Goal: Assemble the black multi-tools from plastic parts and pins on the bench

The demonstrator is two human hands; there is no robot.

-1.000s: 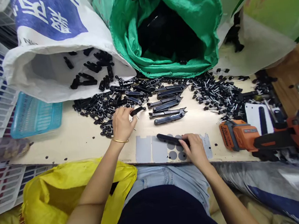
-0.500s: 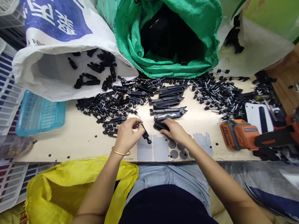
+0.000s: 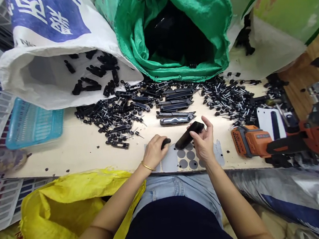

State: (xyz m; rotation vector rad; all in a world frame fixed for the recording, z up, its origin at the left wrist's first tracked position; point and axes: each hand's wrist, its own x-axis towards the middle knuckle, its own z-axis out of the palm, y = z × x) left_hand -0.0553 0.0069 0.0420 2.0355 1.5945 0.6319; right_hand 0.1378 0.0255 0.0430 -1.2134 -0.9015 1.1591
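Observation:
My right hand grips a long black plastic piece, tilted over the bench with its far end up to the right. Beside its lower end, my left hand is closed around a small black part, mostly hidden by the fingers. The two parts are close but apart. Beneath the hands lie grey sheets and a pale sheet with grey discs. Several black folding arm pieces lie in a stack just beyond.
Loose black clips and pins are heaped at left, and more pins at right. Open sacks, one white and one green, stand behind. An orange power drill lies right, a blue basket left, a yellow bag below.
My right hand has lifted and turned the long black piece off the bench. My left hand has moved right and nearer to me with its small black part.

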